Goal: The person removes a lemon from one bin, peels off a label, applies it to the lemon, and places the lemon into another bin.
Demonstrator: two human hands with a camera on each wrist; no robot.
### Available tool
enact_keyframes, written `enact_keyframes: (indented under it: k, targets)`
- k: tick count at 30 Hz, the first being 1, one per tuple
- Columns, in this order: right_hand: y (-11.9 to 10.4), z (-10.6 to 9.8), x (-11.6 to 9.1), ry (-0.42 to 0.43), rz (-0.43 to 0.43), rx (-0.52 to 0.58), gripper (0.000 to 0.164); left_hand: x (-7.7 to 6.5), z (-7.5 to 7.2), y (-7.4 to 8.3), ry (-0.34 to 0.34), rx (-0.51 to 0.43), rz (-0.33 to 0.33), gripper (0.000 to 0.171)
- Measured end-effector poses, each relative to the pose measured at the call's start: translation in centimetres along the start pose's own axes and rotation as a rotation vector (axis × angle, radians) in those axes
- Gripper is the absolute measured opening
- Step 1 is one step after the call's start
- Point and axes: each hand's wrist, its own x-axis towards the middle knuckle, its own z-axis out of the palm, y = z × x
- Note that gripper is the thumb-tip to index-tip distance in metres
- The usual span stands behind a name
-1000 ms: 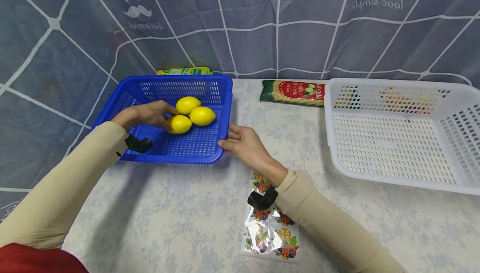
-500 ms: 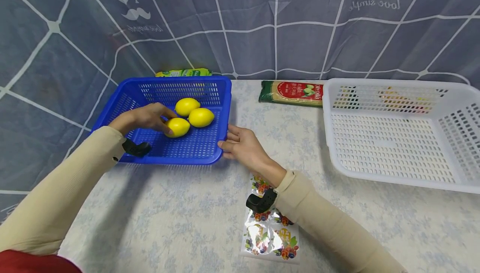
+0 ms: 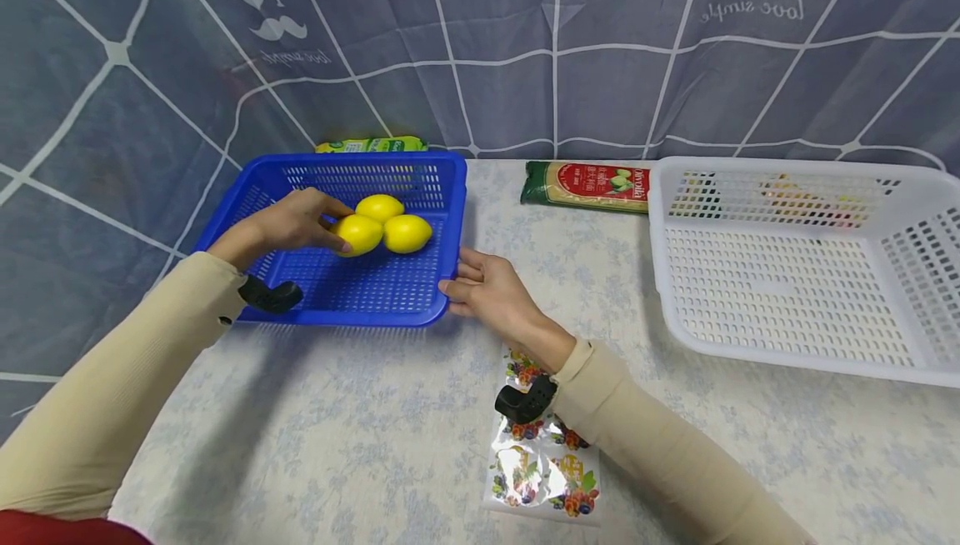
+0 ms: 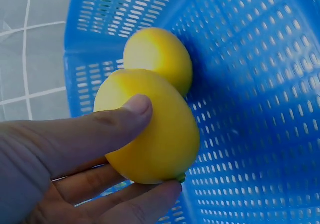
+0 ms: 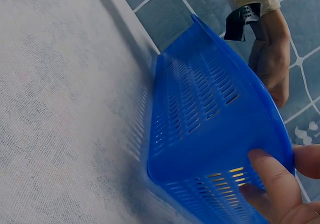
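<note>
My left hand reaches into the blue plastic basket and grips a yellow lemon. In the left wrist view the thumb lies across that lemon, with fingers curled under it and a small green tip at its end. Two more lemons rest close by in the basket, a rear lemon and a right-hand lemon. At the basket's right side my right hand holds the rim; the right wrist view has its fingers against the outer wall and the thumb over the edge.
A white plastic basket stands on the right. Between the baskets lies a red and green pasta packet. A glossy fruit-printed sheet is under the right forearm. Behind the blue basket sits a green-yellow packet, against the grey curtain.
My left hand has drawn its lemon slightly left and toward me, then raised it up and back, where it now overlaps the rear lemon. The right hand stays on the rim.
</note>
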Motion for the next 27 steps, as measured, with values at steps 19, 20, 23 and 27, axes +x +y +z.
enact_keyframes:
  k: [19,20,23,27]
  targets:
    - [0.0,-0.1,-0.1,-0.007,-0.005,0.023,0.066,-0.7,-0.1,2.0,0.122,-0.098,0.03,0.052]
    - [0.0,-0.1,-0.1,-0.008,-0.006,0.022,0.066,-0.7,0.0,2.1,0.13,-0.104,0.031,0.052]
    - [0.0,-0.1,-0.1,-0.009,-0.007,0.02,0.065,-0.8,0.0,2.3,0.156,-0.118,0.023,0.052]
    - [0.0,-0.1,-0.1,-0.007,-0.008,0.014,0.065,-0.7,0.0,2.7,0.198,-0.18,0.01,0.055]
